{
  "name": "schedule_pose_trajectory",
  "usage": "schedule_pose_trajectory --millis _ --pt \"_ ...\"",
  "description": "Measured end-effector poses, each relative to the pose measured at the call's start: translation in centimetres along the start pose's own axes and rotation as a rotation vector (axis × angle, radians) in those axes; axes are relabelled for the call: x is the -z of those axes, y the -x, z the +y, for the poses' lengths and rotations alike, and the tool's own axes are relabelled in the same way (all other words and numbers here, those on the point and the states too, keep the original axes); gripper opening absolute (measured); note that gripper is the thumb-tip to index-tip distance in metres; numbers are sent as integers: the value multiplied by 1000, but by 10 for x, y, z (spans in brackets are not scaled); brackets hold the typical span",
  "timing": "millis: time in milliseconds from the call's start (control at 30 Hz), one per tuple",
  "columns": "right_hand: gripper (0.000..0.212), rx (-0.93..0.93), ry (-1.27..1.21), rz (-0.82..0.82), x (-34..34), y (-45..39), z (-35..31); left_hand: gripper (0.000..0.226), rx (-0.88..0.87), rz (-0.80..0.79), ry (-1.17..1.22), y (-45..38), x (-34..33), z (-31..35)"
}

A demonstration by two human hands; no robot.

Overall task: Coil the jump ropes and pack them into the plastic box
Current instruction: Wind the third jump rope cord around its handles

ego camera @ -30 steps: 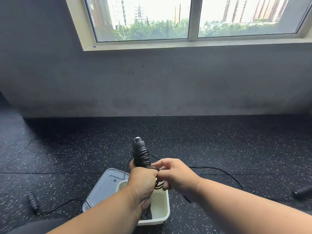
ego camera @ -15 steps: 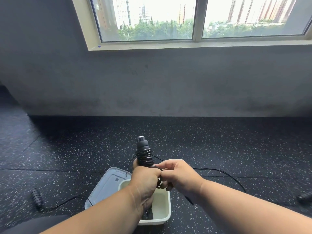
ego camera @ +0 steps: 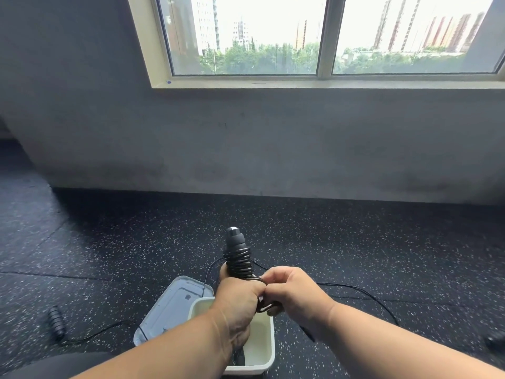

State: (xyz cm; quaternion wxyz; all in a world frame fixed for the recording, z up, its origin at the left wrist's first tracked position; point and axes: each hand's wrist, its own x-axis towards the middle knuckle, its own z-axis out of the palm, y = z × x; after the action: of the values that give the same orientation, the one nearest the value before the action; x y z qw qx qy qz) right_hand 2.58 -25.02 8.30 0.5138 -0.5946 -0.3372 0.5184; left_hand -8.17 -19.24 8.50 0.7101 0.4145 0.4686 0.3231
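My left hand (ego camera: 237,299) grips a black jump rope handle (ego camera: 236,251) upright above the cream plastic box (ego camera: 266,354). Several turns of thin black cord are wound around the handle. My right hand (ego camera: 295,292) pinches the cord right beside the left fist. The loose cord (ego camera: 363,292) trails off over the floor to the right. A second black handle (ego camera: 56,321) lies on the floor at the left, its cord running toward the box. Another dark handle (ego camera: 496,341) shows at the right edge, blurred.
The box's translucent lid (ego camera: 175,307) lies flat against the box's left side. The floor is black speckled rubber matting. A grey wall with a window (ego camera: 325,36) stands a short way ahead. A dark knee or trouser leg shows at the bottom left.
The view has shifted slightly. Both hands stay together at the handle, with my right hand dropping a little lower against the left fist while holding the cord.
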Motion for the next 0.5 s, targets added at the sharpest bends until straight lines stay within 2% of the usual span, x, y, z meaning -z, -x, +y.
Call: schedule_pose_trajectory --millis 100,267,500 --pt "32 -1 -15 3 0 -1 1 59 -17 7 -14 0 -1 1" --pt "21 33 -25 0 1 -1 -1 51 -32 -11 -38 1 -1 11" --pt "28 17 -70 25 -1 -2 2 50 -17 -12 -21 3 -2 10"
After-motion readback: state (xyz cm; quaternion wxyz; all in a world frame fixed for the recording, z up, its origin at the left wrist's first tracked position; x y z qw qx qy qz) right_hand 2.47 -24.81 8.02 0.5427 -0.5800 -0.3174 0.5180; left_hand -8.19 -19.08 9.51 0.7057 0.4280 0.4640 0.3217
